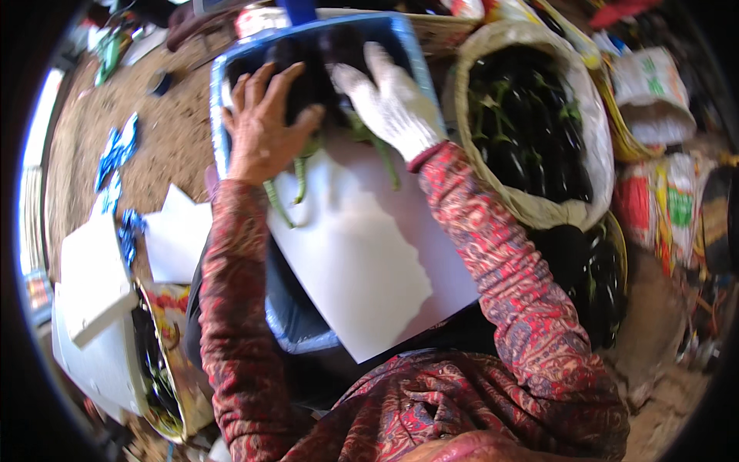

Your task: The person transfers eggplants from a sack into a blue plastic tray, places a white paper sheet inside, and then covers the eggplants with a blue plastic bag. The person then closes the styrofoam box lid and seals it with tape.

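Note:
Dark eggplants (294, 55) with green stems lie side by side at the far end of a blue, film-lined crate (218, 133). Bare and with fingers spread, my left hand (268, 121) rests on the eggplants at the left. My right hand (392, 101), in a white knit glove, lies over the eggplants at the right, its fingers apart. Neither hand is closed around anything. A large white sheet of paper (358, 260) lies under the stems and reaches over the crate's near edge. The eggplants' far ends are in shadow.
A woven sack (600, 167) full of eggplants stands at the right, with more eggplants (603, 283) below it. At the left are white sheets (179, 237), a white foam piece (95, 271) and another sack of eggplants (151, 364). Blue film scraps (118, 144) lie on the dirt floor.

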Demonstrator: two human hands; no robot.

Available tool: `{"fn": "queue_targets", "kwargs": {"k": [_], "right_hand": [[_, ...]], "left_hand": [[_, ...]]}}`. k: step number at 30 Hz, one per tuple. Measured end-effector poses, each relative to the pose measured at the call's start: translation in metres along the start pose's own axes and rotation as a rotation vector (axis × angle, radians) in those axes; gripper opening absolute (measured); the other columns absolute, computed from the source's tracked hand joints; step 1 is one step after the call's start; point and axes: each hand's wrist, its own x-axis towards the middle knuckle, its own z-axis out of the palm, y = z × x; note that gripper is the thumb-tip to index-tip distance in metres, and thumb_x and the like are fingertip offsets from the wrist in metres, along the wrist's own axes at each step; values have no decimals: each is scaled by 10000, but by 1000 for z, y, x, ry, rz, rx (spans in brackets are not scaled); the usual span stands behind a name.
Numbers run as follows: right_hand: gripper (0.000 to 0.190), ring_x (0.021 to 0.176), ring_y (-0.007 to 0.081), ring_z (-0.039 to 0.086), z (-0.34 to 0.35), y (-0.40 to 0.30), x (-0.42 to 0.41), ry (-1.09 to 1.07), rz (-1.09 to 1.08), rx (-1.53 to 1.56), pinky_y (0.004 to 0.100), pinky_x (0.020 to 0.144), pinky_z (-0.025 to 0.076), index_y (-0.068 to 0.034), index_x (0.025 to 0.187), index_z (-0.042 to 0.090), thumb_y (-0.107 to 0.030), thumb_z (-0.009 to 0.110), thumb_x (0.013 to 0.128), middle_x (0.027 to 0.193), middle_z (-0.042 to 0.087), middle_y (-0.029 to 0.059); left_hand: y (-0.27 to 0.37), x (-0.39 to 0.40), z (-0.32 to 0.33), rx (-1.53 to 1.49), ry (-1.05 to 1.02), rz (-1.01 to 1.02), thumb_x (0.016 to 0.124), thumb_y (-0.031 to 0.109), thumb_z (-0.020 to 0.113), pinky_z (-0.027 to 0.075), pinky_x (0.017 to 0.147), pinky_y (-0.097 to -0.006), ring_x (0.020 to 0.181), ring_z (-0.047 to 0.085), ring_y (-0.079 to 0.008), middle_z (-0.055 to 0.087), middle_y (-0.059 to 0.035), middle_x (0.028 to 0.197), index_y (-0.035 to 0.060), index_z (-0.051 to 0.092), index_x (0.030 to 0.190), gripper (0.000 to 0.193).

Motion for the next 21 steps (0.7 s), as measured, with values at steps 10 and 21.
{"fn": "queue_targets", "kwargs": {"k": [10,21], "right_hand": [[448,1106,273,699,-102,122,26,7,212,760,368,1018,526,-55,1328,683,-321,613,974,1250,732,117],[628,1189,400,666,-60,308,98,20,624,-81,426,1009,490,4,1319,666,-447,630,884,1243,712,258]], "left_hand": [[61,16,20,102,-71,160,717,501,827,114,1165,-800,1531,352,-396,397,-89,1658,223,509,1530,916],[59,25,16,91,-142,165,710,866,688,162,1183,-728,1501,393,-406,441,-146,1620,156,545,1501,1073]]}}
